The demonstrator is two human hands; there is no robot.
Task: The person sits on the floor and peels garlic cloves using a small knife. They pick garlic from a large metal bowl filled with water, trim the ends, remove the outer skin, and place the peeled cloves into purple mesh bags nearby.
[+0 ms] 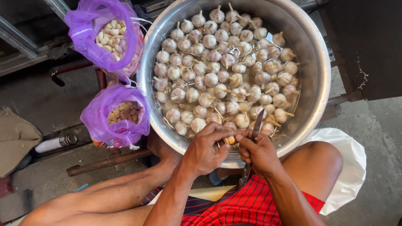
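A big steel basin (312, 62) holds water and several whole garlic bulbs (210, 78) with short stems. Over its near rim, my left hand (205, 150) pinches a small garlic piece (229, 140) between thumb and fingers. My right hand (259, 152) grips a knife (256, 124) whose dark blade points up over the bulbs, its edge right beside the garlic piece. Both hands touch at the fingertips.
Two purple mesh bags of peeled cloves, one (104, 33) at the basin's upper left and one (118, 115) lower, hang beside it. A white plastic sheet (349, 167) lies under my right knee. A spray can (54, 143) lies on the concrete floor at left.
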